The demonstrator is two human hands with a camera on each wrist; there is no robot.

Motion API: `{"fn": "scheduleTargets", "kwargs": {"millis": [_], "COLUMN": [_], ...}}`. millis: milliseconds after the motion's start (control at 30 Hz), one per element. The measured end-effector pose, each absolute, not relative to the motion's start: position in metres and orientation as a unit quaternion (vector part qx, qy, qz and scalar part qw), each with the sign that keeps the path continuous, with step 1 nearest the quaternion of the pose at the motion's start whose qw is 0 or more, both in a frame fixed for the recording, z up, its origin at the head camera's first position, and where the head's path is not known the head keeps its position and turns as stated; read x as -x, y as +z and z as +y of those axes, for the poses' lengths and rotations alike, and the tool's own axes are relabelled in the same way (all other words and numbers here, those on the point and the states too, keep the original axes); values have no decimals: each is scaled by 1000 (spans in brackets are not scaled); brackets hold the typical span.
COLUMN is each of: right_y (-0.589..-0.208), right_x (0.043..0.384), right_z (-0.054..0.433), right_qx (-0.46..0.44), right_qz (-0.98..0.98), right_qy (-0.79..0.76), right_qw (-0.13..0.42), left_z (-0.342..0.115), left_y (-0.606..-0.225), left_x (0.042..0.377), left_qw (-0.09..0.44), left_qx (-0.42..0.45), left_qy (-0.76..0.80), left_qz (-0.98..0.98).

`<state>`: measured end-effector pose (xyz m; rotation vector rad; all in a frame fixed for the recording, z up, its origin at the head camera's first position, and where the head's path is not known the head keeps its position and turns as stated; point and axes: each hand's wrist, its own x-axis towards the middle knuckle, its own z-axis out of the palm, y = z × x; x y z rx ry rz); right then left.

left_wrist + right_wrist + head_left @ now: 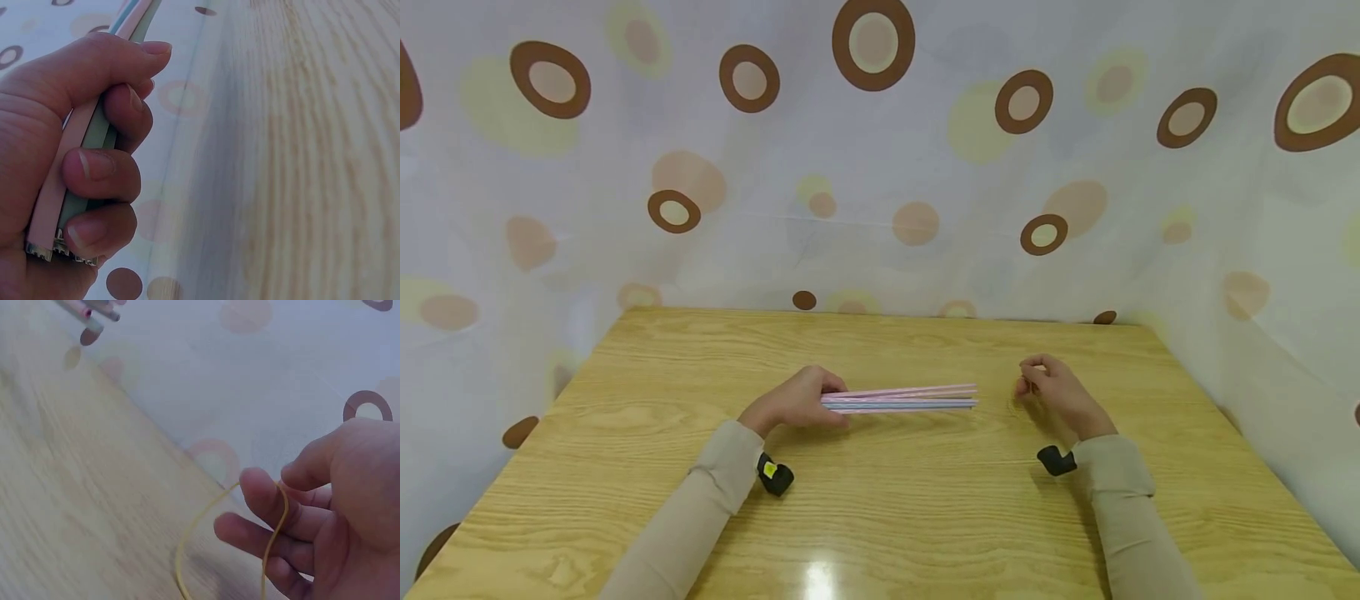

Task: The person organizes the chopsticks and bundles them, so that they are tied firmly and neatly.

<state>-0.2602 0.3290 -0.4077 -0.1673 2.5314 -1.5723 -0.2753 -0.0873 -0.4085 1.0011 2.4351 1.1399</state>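
My left hand (805, 398) grips a bundle of long, thin pink, pale blue and green sticks (898, 400). The bundle lies level, its free ends fanning slightly toward the right. Seen from the left wrist, the fingers curl round the sticks (53, 190), and silvery toothed ends poke out below the palm. Off to the right, my right hand (1060, 396) pinches a thin yellow rubber band (179, 556) between thumb and forefinger. The band hangs as a loose loop in front of the other fingers, apart from the bundle.
Both hands are above a light wood-grain table (910, 517). A white cloth with brown and beige circles (917, 150) stands behind the table and along its sides. Each wrist wears a small black device, one on the left (775, 475) and one on the right (1056, 461).
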Motion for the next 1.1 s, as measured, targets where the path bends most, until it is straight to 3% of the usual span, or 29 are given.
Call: {"fn": "scheduleTargets", "kwargs": {"millis": [233, 367, 733, 1100], "right_y": [-410, -411, -415, -410], "right_x": [263, 263, 268, 264], "right_z": [333, 332, 325, 305], "right_qx": [117, 173, 246, 168], "right_qz": [639, 561, 577, 729], "right_qy": [-747, -793, -770, -662], "right_qw": [139, 164, 119, 52], "left_z": [-87, -87, -87, -88], "left_y": [-408, -408, -409, -409], "left_x": [274, 273, 278, 277], "left_qw": [135, 135, 125, 118], "left_qx": [-349, -346, -335, -330], "left_qy": [392, 390, 386, 380], "left_qz": [840, 843, 851, 856]}}
